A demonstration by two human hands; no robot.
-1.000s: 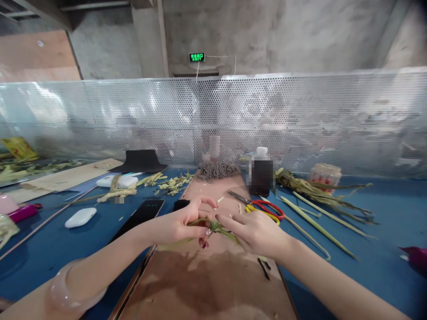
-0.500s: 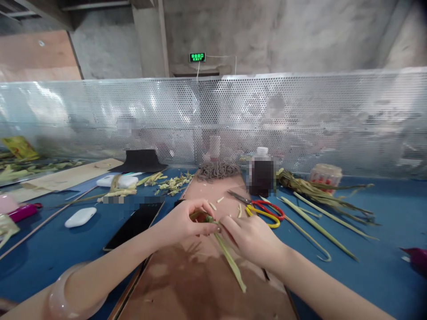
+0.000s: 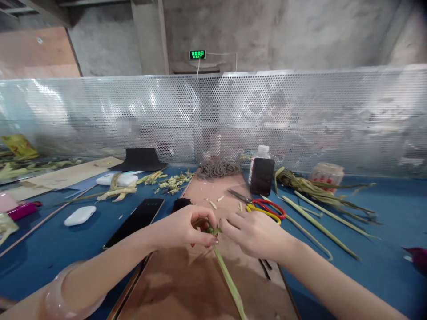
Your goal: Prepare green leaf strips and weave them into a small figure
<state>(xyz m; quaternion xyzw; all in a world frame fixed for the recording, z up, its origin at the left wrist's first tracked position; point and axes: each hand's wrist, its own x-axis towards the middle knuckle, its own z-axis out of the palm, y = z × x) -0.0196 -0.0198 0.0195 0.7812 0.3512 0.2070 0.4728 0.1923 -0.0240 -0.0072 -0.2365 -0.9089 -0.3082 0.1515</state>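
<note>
My left hand and my right hand meet over a brown board, fingertips pinched together on one end of a long green leaf strip. The strip's free tail runs down the board toward me. The folded end between my fingers is mostly hidden. A pale bangle sits on my left wrist.
Red-and-yellow scissors lie on the board's far right, more green leaves beside them on the blue table. A black phone, a white case, leaf scraps, a dark bottle and a perforated metal screen stand beyond.
The leaf strip's tail has swung from lying across my right hand to hanging down the board toward me. Both hands closed tighter on its folded end.
</note>
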